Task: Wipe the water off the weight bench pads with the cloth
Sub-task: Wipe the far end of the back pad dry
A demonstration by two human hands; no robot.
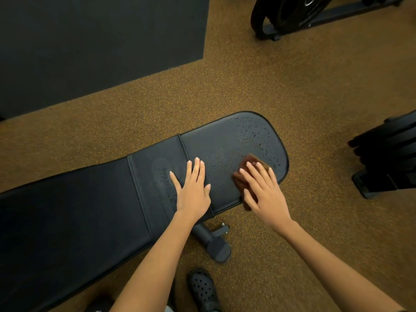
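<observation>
Place: a gym, a weight-training room by the look of it.
Bench (90, 199): I stand over a padded black weight bench with stitched seams and a steel foot (216, 242).
Floor (315, 97): speckled brown rubber flooring, with a black mat (90, 41) laid in it.
Equipment: weight plates on a rack (292, 14) ahead; dark stacked gear (387, 154) to my right.

1. Our left hand (193, 192) lies flat, palm down, fingers straight and slightly spread, the thumb out to the side.
2. Our right hand (262, 190) is also palm down, its fingers extended and pressing, holding nothing in a curl.
3. Both bare forearms reach forward from below, the two hands near each other but apart.
</observation>
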